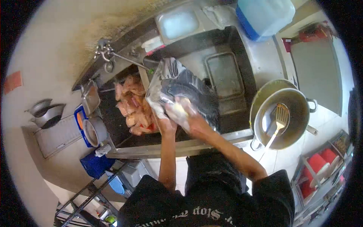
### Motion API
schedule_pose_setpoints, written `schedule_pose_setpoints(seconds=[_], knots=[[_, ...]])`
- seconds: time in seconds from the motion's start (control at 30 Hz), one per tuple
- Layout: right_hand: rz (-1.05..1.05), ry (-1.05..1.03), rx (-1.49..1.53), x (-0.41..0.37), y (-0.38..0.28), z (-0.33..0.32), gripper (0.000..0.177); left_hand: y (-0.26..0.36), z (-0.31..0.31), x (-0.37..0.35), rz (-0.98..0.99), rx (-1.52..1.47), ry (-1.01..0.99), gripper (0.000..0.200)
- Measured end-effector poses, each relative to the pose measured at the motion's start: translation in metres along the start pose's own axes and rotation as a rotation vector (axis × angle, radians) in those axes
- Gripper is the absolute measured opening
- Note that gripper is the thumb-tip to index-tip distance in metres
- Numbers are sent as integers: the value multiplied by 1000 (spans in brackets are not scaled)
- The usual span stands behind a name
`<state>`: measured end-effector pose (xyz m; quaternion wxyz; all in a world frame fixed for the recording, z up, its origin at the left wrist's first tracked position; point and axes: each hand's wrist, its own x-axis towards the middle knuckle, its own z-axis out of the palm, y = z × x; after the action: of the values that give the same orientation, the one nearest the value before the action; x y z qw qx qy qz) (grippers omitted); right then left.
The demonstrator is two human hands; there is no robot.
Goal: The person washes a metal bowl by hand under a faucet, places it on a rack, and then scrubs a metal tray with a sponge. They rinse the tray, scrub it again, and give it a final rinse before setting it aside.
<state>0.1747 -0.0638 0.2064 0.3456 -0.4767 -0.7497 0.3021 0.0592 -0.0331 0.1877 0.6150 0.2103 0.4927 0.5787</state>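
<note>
- surface, nearest: the metal front ledge of a double sink is set just ahead of a black t-shirt; pale floor tiles are seen below.
- room, farther out: a wire rack with red items is placed to the right; a tap is fixed at the back, by a wall stained yellowish-brown.
- containers, near: a large metal pot is stood at right, a slotted spatula leaning inside it; a second vessel is partly hidden behind.
- left basin: pieces of raw-looking meat are heaped in it. a small metal pot is kept beyond its left side.
- right basin: a rectangular metal tray is laid on its floor.
- far edge: a tub of pale bluish liquid is set behind the basins; a blue-and-clear jug is stood to its right.
- hands: a dark tray, streaked with suds, is held at a slant over the right basin, near the divider. its near left edge is grasped by the left hand, fingertips partly hidden. a pale, sudsy sponge is gripped in the right hand, blurred, against the dark tray; both forearms are stretched forward.
</note>
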Motion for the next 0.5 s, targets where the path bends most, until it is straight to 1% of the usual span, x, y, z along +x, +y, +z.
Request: schedule_pose_setpoints(seconds=[0.03, 0.07, 0.13, 0.17, 0.2, 0.23, 0.27, 0.3, 0.33, 0.37, 0.4, 0.43, 0.47, 0.5], knots=[[-91, 61, -109, 17, 4, -7, 48, 7, 14, -12, -29, 0, 16, 51], [-78, 54, -116, 23, 8, 6, 48, 2, 12, -13, -44, -6, 16, 51], [117, -208, -30, 26, 11, 40, 49, 7, -1, -6, -6, -68, -13, 52], [-61, 84, -57, 21, -2, 10, 45, 15, -1, -5, 15, -92, -32, 53], [-56, 92, -59, -6, 10, 22, 45, 22, 1, -7, 12, -87, -41, 53], [139, 128, 374, -42, 31, 48, 43, 32, 16, -12, 42, -151, 89, 54], [335, 154, 803, -60, 45, 61, 41, 35, 25, -16, 70, -222, 223, 55], [423, 378, 481, -57, 46, 44, 43, 22, 22, -24, 178, -151, 210, 59], [494, 593, 158, -44, 44, 32, 46, 13, 14, -23, 163, -153, 211, 59], [540, 574, 85, -37, 41, 43, 46, 8, 6, -19, 272, -90, 276, 60], [444, 721, 250, -34, 33, 53, 46, 6, -2, -15, 383, -25, 335, 61], [374, 643, 164, -41, 25, 59, 46, 19, -3, -16, 317, -78, 257, 59], [307, 567, 85, -47, 18, 68, 47, 29, 9, -24, 309, -65, 245, 59], [391, 542, 53, -62, 30, 77, 47, 38, 24, -34, 364, -32, 215, 57]])
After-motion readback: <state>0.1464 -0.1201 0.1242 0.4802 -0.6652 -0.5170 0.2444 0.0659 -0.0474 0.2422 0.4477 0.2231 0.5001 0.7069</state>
